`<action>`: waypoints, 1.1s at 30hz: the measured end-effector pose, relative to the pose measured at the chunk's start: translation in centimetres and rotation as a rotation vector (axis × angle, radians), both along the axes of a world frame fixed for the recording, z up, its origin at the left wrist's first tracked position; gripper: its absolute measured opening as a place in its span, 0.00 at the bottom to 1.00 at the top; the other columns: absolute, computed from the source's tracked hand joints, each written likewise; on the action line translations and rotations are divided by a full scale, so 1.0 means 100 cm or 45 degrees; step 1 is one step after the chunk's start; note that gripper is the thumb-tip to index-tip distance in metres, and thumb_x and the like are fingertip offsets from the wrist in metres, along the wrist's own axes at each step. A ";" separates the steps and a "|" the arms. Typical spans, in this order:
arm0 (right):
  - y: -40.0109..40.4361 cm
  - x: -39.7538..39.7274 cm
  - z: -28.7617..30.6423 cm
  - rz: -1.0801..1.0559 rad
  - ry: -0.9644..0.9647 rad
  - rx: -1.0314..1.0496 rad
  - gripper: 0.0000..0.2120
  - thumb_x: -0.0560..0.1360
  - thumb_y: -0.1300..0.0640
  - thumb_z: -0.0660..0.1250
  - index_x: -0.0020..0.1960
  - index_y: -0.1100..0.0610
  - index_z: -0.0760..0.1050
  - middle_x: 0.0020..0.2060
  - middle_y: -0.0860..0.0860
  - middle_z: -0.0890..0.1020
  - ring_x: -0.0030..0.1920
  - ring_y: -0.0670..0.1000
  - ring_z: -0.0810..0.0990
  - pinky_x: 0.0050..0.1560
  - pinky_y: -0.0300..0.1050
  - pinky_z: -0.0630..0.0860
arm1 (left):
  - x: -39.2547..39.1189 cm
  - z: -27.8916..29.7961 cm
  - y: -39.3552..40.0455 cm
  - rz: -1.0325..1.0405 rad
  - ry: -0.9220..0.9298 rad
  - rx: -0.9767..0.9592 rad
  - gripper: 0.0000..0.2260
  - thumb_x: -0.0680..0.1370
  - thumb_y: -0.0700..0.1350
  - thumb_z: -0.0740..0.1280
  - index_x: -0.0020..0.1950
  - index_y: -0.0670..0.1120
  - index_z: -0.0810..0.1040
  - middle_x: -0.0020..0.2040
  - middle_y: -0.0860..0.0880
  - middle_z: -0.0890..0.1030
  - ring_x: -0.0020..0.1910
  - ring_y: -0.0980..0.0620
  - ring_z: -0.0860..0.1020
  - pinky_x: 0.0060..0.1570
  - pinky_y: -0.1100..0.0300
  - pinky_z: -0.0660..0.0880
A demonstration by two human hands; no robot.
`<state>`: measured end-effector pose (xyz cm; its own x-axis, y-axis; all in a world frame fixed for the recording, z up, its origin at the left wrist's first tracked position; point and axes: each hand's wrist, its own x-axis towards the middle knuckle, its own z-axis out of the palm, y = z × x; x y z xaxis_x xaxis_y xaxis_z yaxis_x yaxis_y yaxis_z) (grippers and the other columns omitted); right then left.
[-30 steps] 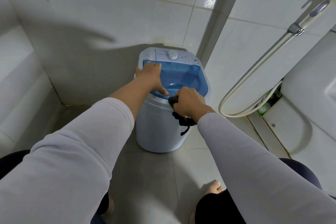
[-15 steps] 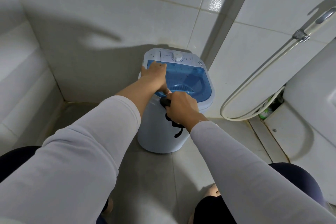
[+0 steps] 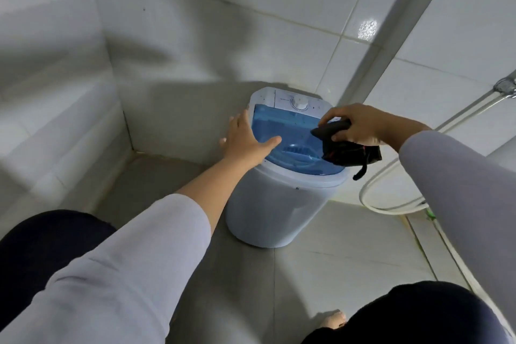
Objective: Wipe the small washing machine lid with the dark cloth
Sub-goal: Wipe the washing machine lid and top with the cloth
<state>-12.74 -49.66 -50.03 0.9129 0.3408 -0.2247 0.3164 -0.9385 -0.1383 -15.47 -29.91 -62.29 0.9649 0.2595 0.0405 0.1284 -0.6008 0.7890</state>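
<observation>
A small white washing machine [image 3: 268, 212] stands on the floor in the tiled corner, with a translucent blue lid [image 3: 282, 131] and a white dial [image 3: 300, 103] on its back panel. My left hand [image 3: 245, 138] lies flat with fingers spread over the lid's left edge. My right hand [image 3: 360, 126] is over the lid's right side, shut on a bunched dark cloth [image 3: 346, 148]. Part of the cloth hangs past the machine's right rim, with a strap dangling. The cloth's front tip rests on or just above the blue lid.
White tiled walls close in behind and to the left. A white hose [image 3: 391, 204] loops on the floor to the machine's right, running up to a metal fitting [image 3: 505, 86]. My knees and a bare foot [image 3: 333, 321] are at the bottom on the grey floor tiles.
My right hand has carried the cloth from the lid's front rim up to its right side. My left hand has slid to the lid's left edge. The camera has shifted left.
</observation>
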 end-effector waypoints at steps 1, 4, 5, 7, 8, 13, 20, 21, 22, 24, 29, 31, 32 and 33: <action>0.002 0.005 0.005 0.036 -0.029 0.019 0.18 0.74 0.63 0.66 0.61 0.48 0.76 0.50 0.53 0.78 0.49 0.55 0.75 0.51 0.43 0.69 | -0.009 -0.006 -0.003 0.043 0.040 -0.063 0.45 0.71 0.63 0.68 0.78 0.48 0.48 0.79 0.47 0.54 0.78 0.46 0.52 0.73 0.40 0.54; 0.018 0.017 0.010 0.189 -0.146 -0.001 0.20 0.73 0.65 0.62 0.60 0.46 0.77 0.50 0.50 0.77 0.50 0.54 0.74 0.51 0.43 0.68 | -0.029 -0.023 -0.018 0.186 0.161 -0.276 0.50 0.68 0.65 0.70 0.78 0.49 0.43 0.80 0.48 0.49 0.79 0.46 0.48 0.73 0.38 0.51; 0.025 0.020 0.009 0.242 -0.174 -0.018 0.21 0.73 0.65 0.61 0.60 0.45 0.77 0.50 0.49 0.77 0.52 0.54 0.74 0.52 0.43 0.69 | -0.033 -0.027 -0.025 0.227 0.182 -0.343 0.52 0.68 0.65 0.71 0.78 0.49 0.42 0.80 0.48 0.48 0.79 0.46 0.48 0.73 0.38 0.51; 0.040 0.025 0.005 0.365 -0.198 -0.075 0.24 0.73 0.66 0.59 0.59 0.43 0.78 0.53 0.48 0.78 0.56 0.53 0.74 0.54 0.43 0.69 | -0.035 -0.033 -0.040 0.299 0.195 -0.463 0.54 0.66 0.64 0.72 0.78 0.48 0.41 0.80 0.48 0.48 0.79 0.47 0.48 0.73 0.38 0.51; 0.047 0.025 0.002 0.442 -0.207 -0.128 0.24 0.73 0.66 0.59 0.59 0.41 0.78 0.55 0.47 0.78 0.57 0.52 0.74 0.55 0.42 0.69 | -0.035 -0.035 -0.047 0.332 0.190 -0.514 0.55 0.66 0.63 0.73 0.78 0.48 0.40 0.80 0.49 0.48 0.79 0.47 0.47 0.73 0.38 0.51; 0.063 0.028 -0.014 0.896 -0.276 -0.330 0.24 0.75 0.65 0.59 0.59 0.39 0.79 0.58 0.41 0.77 0.60 0.46 0.73 0.50 0.38 0.66 | -0.031 -0.040 -0.066 0.436 0.144 -0.633 0.58 0.64 0.64 0.74 0.78 0.47 0.38 0.80 0.50 0.45 0.79 0.50 0.44 0.73 0.40 0.51; 0.056 0.041 -0.052 1.478 -0.522 -0.180 0.20 0.64 0.68 0.72 0.46 0.44 0.85 0.44 0.44 0.84 0.40 0.53 0.80 0.29 0.43 0.73 | -0.030 -0.054 -0.065 0.437 0.146 -0.619 0.63 0.58 0.67 0.76 0.78 0.48 0.40 0.80 0.49 0.49 0.79 0.51 0.47 0.75 0.44 0.53; 0.056 0.042 -0.055 1.515 -0.526 -0.175 0.20 0.63 0.68 0.72 0.46 0.44 0.85 0.44 0.44 0.84 0.39 0.53 0.79 0.28 0.43 0.72 | -0.029 -0.054 -0.065 0.430 0.137 -0.606 0.63 0.56 0.68 0.75 0.79 0.49 0.41 0.80 0.49 0.51 0.79 0.50 0.49 0.75 0.44 0.55; 0.055 0.042 -0.059 1.548 -0.527 -0.174 0.21 0.63 0.67 0.72 0.46 0.44 0.85 0.44 0.45 0.84 0.38 0.53 0.79 0.29 0.42 0.71 | -0.029 -0.055 -0.064 0.424 0.120 -0.592 0.64 0.54 0.70 0.75 0.78 0.50 0.43 0.79 0.49 0.53 0.78 0.50 0.52 0.74 0.44 0.58; 0.051 0.044 -0.066 1.601 -0.524 -0.188 0.21 0.63 0.66 0.73 0.46 0.42 0.85 0.45 0.45 0.84 0.38 0.53 0.78 0.31 0.40 0.66 | -0.027 -0.058 -0.062 0.432 0.082 -0.572 0.64 0.49 0.73 0.72 0.77 0.53 0.49 0.77 0.49 0.59 0.77 0.49 0.58 0.71 0.43 0.64; 0.046 0.056 -0.075 1.636 -0.463 -0.170 0.23 0.62 0.66 0.77 0.49 0.43 0.84 0.50 0.45 0.85 0.40 0.54 0.80 0.32 0.43 0.73 | -0.024 -0.065 -0.061 0.433 0.030 -0.567 0.61 0.46 0.76 0.70 0.74 0.56 0.54 0.74 0.49 0.65 0.74 0.48 0.64 0.66 0.42 0.69; 0.048 0.058 -0.076 1.666 -0.469 -0.179 0.23 0.61 0.66 0.77 0.50 0.43 0.84 0.50 0.45 0.85 0.40 0.54 0.79 0.32 0.45 0.75 | -0.024 -0.065 -0.061 0.429 0.025 -0.555 0.61 0.46 0.76 0.69 0.74 0.56 0.54 0.74 0.49 0.64 0.74 0.48 0.64 0.66 0.41 0.69; 0.050 0.058 -0.077 1.678 -0.472 -0.183 0.23 0.61 0.66 0.78 0.50 0.43 0.84 0.50 0.45 0.85 0.40 0.54 0.79 0.32 0.44 0.75 | -0.024 -0.066 -0.061 0.425 0.027 -0.549 0.61 0.46 0.77 0.69 0.74 0.56 0.54 0.74 0.49 0.64 0.74 0.48 0.63 0.66 0.41 0.68; 0.052 0.058 -0.077 1.690 -0.479 -0.182 0.23 0.60 0.65 0.78 0.49 0.43 0.84 0.50 0.44 0.85 0.40 0.54 0.79 0.32 0.42 0.73 | -0.023 -0.066 -0.062 0.423 0.030 -0.548 0.61 0.46 0.77 0.69 0.74 0.55 0.55 0.74 0.49 0.64 0.74 0.48 0.63 0.66 0.40 0.68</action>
<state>-6.91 -44.50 -57.74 -0.0598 0.9874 -0.1463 0.9702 0.0920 0.2242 -17.82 -36.06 -68.92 0.8273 0.5393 -0.1576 0.2771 -0.1476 0.9494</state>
